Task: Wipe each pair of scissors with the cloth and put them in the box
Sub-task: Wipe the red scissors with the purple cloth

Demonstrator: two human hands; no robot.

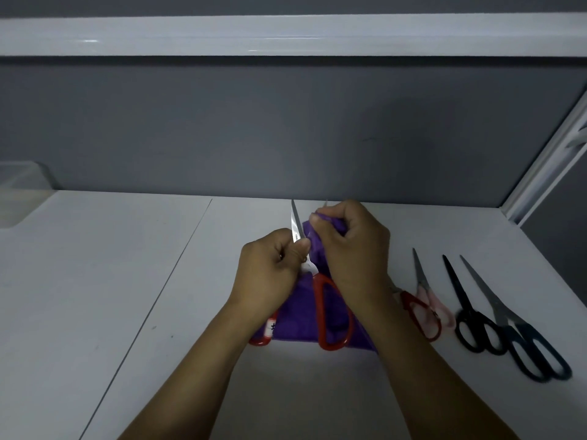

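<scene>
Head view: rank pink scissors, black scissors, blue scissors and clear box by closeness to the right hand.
1. Pink scissors, just right of the right hand.
2. Black scissors, further right.
3. Blue scissors, rightmost.
4. Clear box, far left.

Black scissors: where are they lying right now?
In the head view the black scissors lie on the white table, right of the purple cloth, between the pink scissors and the larger dark blue scissors.

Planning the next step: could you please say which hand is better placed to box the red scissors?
Probably left: left hand holds the red scissors; box sits far left; right hand grips cloth.
</scene>
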